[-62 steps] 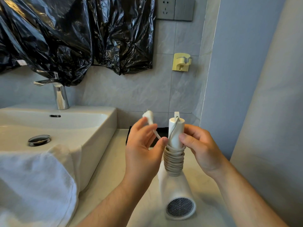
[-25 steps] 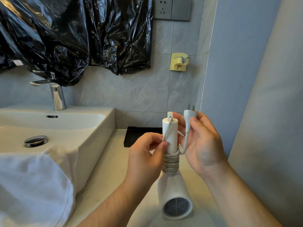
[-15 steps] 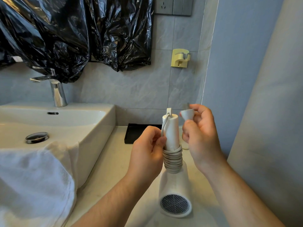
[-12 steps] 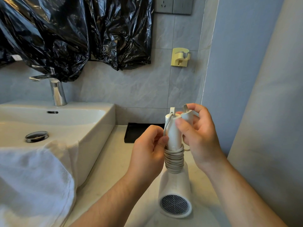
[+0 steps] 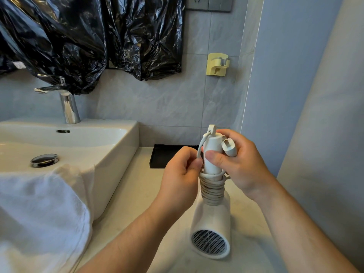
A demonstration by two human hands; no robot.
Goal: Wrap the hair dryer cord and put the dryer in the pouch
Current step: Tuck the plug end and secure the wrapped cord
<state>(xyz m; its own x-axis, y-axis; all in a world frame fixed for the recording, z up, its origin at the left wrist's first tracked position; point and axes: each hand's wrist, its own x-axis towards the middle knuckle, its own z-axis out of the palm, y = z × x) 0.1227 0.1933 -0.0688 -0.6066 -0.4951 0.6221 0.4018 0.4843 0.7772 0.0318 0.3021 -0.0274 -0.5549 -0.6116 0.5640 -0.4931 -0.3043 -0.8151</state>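
Note:
A white hair dryer [image 5: 211,229] stands on the counter with its handle pointing up and its grille facing me. The cord [image 5: 212,191] is coiled in several turns round the lower handle. My right hand [image 5: 239,166] grips the upper handle and holds the white plug [image 5: 229,147] against it, thumb across the front. My left hand [image 5: 180,177] pinches a strand of cord at the handle's left side. A black flat thing [image 5: 165,156], perhaps the pouch, lies on the counter behind my hands, partly hidden.
A white basin [image 5: 110,152] with a chrome tap [image 5: 68,107] fills the left. A white towel [image 5: 39,217] hangs over its front edge. A yellow holder [image 5: 216,65] and a black plastic sheet [image 5: 88,36] hang on the tiled wall. A wall closes the right side.
The plug passed from my left hand to my right. My right hand has brought it round and down against the handle, adding another turn of cord. The dryer stays upright.

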